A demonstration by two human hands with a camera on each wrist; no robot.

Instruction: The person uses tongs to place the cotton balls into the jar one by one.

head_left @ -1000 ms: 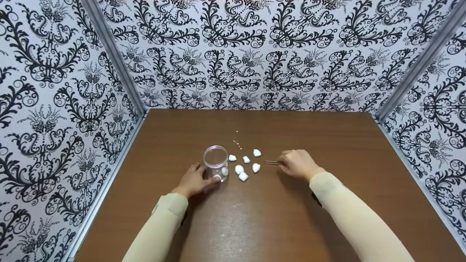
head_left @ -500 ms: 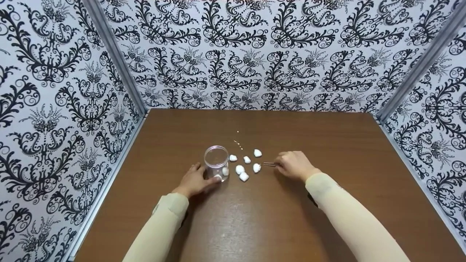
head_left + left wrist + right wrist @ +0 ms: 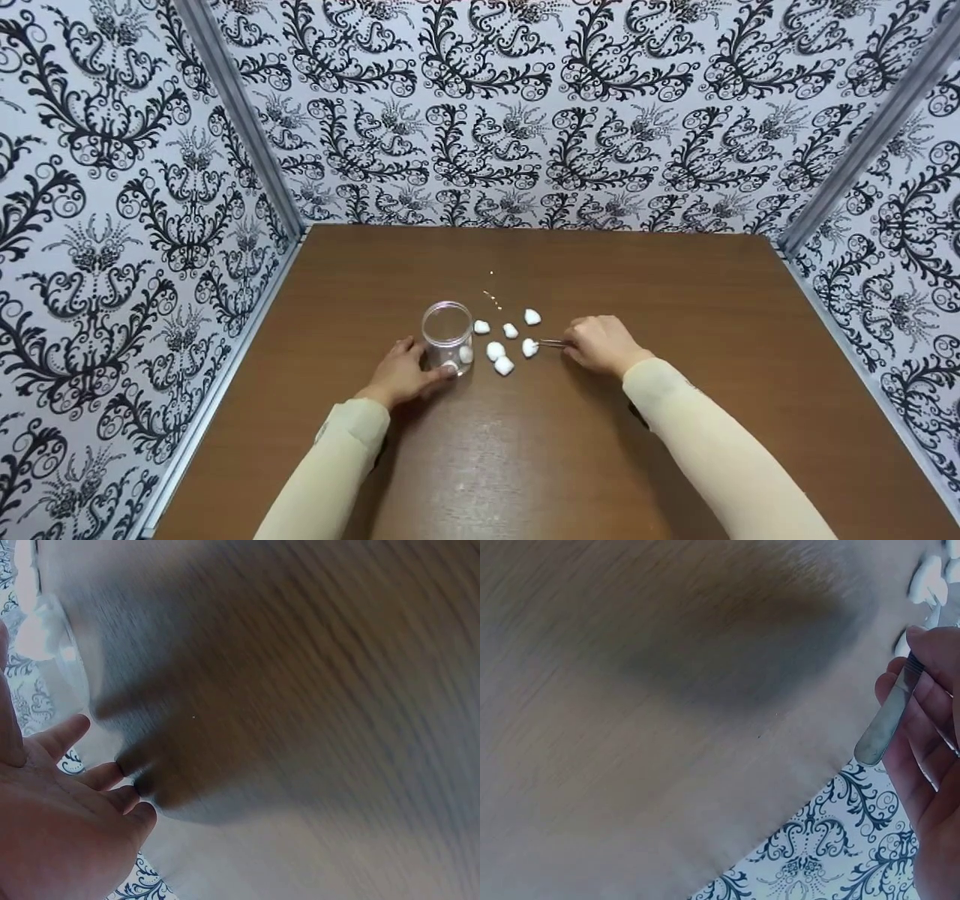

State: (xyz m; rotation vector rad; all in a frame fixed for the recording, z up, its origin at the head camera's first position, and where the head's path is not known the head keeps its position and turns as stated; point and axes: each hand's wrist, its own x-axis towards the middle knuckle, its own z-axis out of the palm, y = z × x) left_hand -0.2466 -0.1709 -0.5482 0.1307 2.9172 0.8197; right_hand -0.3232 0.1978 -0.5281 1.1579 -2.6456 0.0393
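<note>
A clear open-topped jar stands upright with a few white cotton balls inside. My left hand holds its lower left side, thumb at the front and fingers round the left; the left wrist view shows the jar at its edge, above the fingers. My right hand pinches metal tweezers between thumb and fingers, and their handle end shows in the right wrist view. The tweezer tips meet a cotton ball on the table; whether they are closed round it is too small to tell.
Several more cotton balls lie between jar and tweezers, among them a pair touching and one farther back. Small pale specks dot the brown table behind them. Patterned walls enclose the back and sides.
My right hand has moved left with the tweezers, and their tips have come from a gap to the nearest cotton ball. The left hand and jar stay in place.
</note>
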